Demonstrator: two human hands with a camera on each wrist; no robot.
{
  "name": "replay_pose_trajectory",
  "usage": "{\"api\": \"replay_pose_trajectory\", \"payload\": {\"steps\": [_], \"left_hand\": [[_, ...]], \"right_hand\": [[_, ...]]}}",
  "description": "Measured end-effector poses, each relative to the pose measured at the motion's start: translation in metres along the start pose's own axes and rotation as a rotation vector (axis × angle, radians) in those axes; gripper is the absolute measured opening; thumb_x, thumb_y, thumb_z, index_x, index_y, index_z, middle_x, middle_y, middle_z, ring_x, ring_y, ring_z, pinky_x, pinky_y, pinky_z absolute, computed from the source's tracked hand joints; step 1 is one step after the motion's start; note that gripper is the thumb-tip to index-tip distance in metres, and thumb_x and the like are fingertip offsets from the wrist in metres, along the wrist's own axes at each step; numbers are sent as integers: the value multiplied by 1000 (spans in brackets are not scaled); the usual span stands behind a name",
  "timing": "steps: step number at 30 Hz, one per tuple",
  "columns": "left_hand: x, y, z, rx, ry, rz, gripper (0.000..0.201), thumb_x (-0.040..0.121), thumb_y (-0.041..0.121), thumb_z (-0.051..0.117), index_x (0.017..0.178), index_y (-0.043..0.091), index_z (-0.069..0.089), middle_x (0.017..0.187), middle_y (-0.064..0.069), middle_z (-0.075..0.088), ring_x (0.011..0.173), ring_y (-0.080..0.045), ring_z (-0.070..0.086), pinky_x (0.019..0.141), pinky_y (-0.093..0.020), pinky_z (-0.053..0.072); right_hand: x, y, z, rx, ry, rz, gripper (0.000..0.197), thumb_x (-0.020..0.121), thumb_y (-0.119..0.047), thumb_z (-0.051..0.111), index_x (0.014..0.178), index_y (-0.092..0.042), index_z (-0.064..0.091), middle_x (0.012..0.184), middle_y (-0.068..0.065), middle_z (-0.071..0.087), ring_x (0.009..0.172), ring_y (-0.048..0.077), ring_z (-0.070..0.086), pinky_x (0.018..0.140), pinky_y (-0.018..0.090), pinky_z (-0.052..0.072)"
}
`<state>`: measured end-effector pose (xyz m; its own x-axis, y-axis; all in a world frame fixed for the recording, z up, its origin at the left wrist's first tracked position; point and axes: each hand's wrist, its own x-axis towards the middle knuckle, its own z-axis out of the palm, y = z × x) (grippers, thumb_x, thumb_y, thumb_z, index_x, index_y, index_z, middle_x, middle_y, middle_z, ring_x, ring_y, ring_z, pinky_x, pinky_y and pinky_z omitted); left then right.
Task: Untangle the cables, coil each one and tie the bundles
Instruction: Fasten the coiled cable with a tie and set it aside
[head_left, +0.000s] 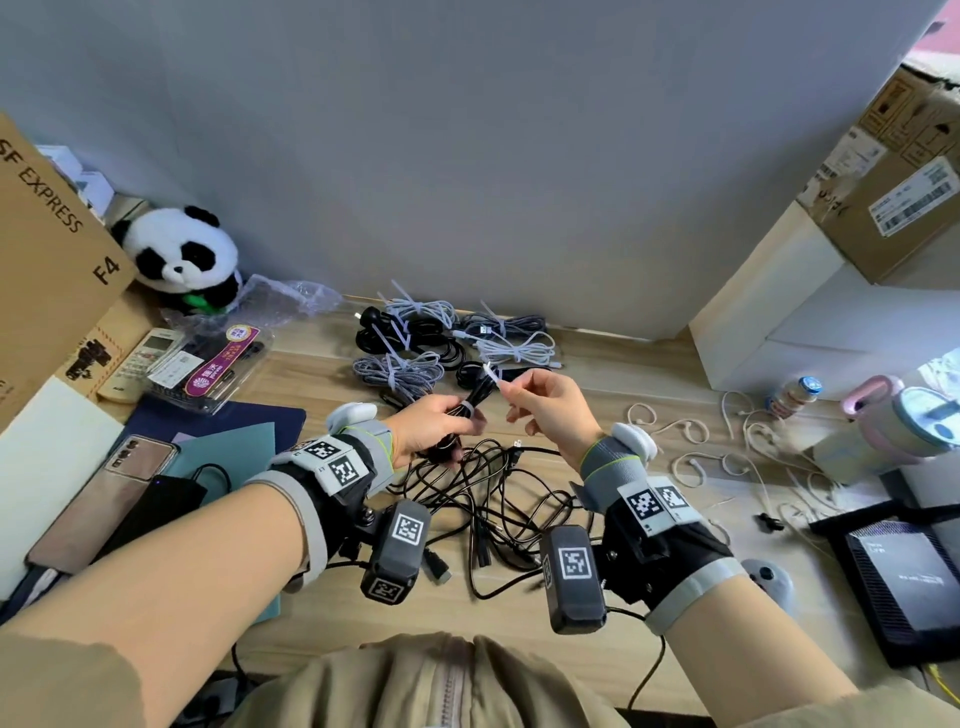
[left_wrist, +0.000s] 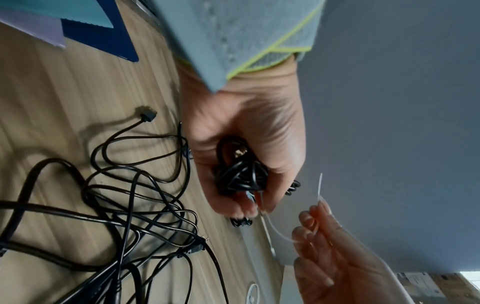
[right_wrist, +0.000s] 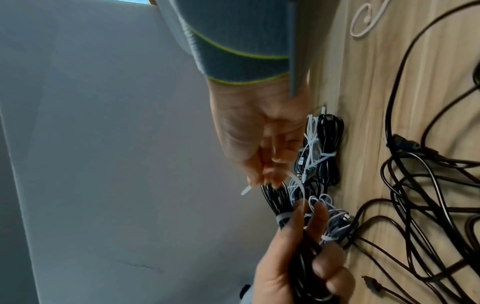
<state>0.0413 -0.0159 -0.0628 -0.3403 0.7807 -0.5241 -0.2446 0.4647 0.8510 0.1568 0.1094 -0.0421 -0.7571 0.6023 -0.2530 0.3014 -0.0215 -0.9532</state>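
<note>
Fingers of the left hand (head_left: 434, 423) are seen curled round a black coil (head_left: 464, 410) in the head view, the coil being held above the desk (head_left: 597, 597). A white tie (head_left: 492, 373) is pinched between thumb and forefinger of the right hand (head_left: 553, 410), just beside the top of the coil; the remaining right fingers are loosely bent. Below both hands a black tangle (head_left: 498, 499) is spread on the desk. Tied bundles (head_left: 452, 338) are laid at the back by the wall, grey, white and black ones together. Loose ties (head_left: 727, 452) are scattered to the right, and a panda (head_left: 182, 254) is propped at the left.

From the left wrist, the coil (left_wrist: 241, 174) is shown wrapped by the palm and curled fingers of the left hand (left_wrist: 244, 131). The tie (left_wrist: 319, 188) is seen running from under the left fingertips in a loop to the right hand (left_wrist: 337, 257), where it is gripped at the fingertips. The tangle (left_wrist: 116, 205) is spread on the desk (left_wrist: 52, 102) at the left.

From the right wrist, the tie (right_wrist: 259, 186) is shown nipped at the tips of the right hand (right_wrist: 259, 133), its band bent down towards the coil (right_wrist: 278, 203), round which a turn of it is already passed. The coil is clasped by the left hand (right_wrist: 298, 267). The bundles (right_wrist: 319, 156) are seen beyond on the desk (right_wrist: 363, 102), the tangle (right_wrist: 428, 195) at the right.
</note>
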Motion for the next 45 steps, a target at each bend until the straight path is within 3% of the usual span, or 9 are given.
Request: {"api": "replay_pose_trajectory", "payload": {"steps": [3,6,13,18,24,27,31,38,45], "left_hand": [[-2,-4,-2,-25,-50,7,14,89,15,62,102,12,56,80,-6,64,44,-9,47,39,-21,44],[0,-4,0,-9,-71,26,9,90,18,61,95,14,56,68,-3,54,45,-9,42,38,-20,38],[3,-3,3,63,-95,26,10,92,19,59,94,11,55,58,2,43,42,-7,38,36,-16,30],[4,-5,4,108,-96,36,12,93,19,57,88,9,55,58,1,42,42,-7,37,36,-17,29],[5,-5,5,180,-72,67,19,97,10,47,79,9,51,62,-4,40,41,-9,38,35,-18,31],[7,-7,4,274,-48,84,16,97,12,49,81,10,53,59,-4,39,40,-8,38,34,-18,32],[9,-9,6,328,-40,108,17,97,13,50,80,11,53,58,-5,41,39,-9,39,34,-18,33],[8,1,-2,124,37,128,13,96,6,49,85,10,56,64,-4,46,39,-7,39,35,-17,30],[5,6,-3,55,14,108,13,96,4,49,105,0,56,67,-5,42,42,-7,38,36,-16,28]], "right_hand": [[-3,-5,-3,-64,-73,-26,20,90,-13,63,73,-14,53,65,1,59,51,7,53,42,13,35],[-1,-1,-1,-144,-54,-40,23,89,-10,64,69,-15,53,60,-3,49,50,6,43,46,12,34],[3,14,7,-289,56,-113,20,89,-15,63,73,-18,52,58,-6,43,56,15,44,60,39,50],[2,12,6,-321,16,-110,18,89,-11,64,75,-14,52,60,-3,48,56,11,64,67,38,56],[8,15,5,-347,-5,-64,25,88,-6,64,69,-14,49,57,-4,43,53,12,63,72,47,57],[9,14,9,-360,-17,-61,27,87,-5,64,67,-14,48,60,-2,43,57,19,63,68,43,56],[10,16,13,-268,-44,-1,25,87,-6,66,67,-12,51,63,-1,48,55,10,58,74,37,59],[9,18,12,-51,46,57,25,98,-26,51,78,-13,58,77,-3,58,71,7,55,76,30,56],[12,9,6,-29,-48,176,28,93,-6,50,66,-15,53,71,-1,48,70,11,46,70,23,45]]}}
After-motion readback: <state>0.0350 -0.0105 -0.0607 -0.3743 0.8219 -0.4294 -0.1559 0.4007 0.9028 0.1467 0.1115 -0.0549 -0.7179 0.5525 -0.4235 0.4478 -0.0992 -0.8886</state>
